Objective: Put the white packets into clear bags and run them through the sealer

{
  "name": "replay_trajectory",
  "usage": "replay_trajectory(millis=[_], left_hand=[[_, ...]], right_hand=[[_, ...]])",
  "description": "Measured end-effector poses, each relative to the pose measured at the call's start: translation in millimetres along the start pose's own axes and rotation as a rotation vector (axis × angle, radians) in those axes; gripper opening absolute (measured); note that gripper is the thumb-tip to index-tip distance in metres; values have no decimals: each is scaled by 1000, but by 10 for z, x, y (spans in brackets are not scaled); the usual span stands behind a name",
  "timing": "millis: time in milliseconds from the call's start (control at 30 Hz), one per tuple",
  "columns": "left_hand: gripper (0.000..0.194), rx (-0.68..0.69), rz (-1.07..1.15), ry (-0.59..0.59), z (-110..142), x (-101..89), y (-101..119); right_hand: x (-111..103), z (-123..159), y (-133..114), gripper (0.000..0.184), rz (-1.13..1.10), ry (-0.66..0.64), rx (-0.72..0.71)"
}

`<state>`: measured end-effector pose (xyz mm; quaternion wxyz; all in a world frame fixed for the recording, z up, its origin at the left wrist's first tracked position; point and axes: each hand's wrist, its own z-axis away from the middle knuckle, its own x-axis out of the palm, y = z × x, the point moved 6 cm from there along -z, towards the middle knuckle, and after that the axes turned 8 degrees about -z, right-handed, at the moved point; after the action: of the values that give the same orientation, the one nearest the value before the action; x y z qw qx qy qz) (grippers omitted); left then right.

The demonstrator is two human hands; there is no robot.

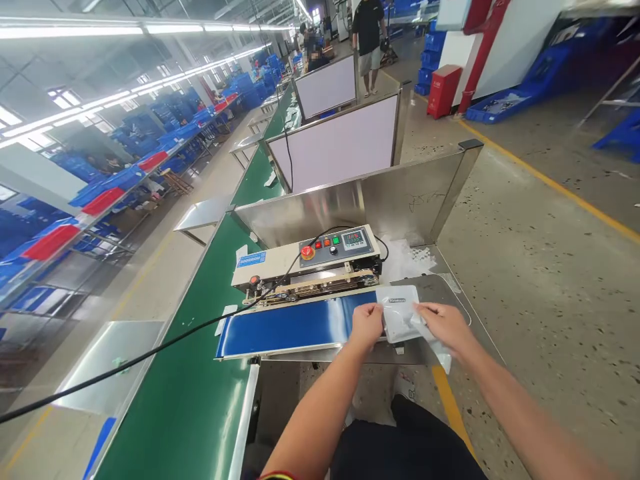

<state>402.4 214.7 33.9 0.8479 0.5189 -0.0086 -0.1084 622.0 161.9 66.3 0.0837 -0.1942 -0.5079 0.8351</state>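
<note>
Between my two hands is a white plastic bag with a small dark printed label near its top. My left hand pinches the bag's left edge, over the right end of the sealing machine's blue belt. On the other side, my right hand grips the bag's right edge, and more whitish plastic hangs below that hand. Behind the belt stands the band sealing machine, with a red emergency button, small coloured buttons and a lit display.
A green conveyor runs along the left. Metal partition panels rise behind the machine. A black cable crosses in front. White plastic sheets lie right of the machine. Further off, a person stands in the aisle near a red box.
</note>
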Motion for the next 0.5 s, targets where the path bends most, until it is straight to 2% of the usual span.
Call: replay_trajectory(millis=[133, 233, 333, 500], left_hand=[[50, -131, 84, 14, -423, 219, 46], [44, -189, 172, -3, -559, 256, 30], [41, -203, 200, -3, -572, 171, -30], [42, -125, 173, 36, -568, -58, -64]], right_hand=[[-65, -509, -107, 36, 47, 0, 29], [-2, -708, -171, 32, 80, -36, 37], [93, -778, -196, 29, 116, -82, 40], [281, -796, -215, 31, 155, -139, 32]])
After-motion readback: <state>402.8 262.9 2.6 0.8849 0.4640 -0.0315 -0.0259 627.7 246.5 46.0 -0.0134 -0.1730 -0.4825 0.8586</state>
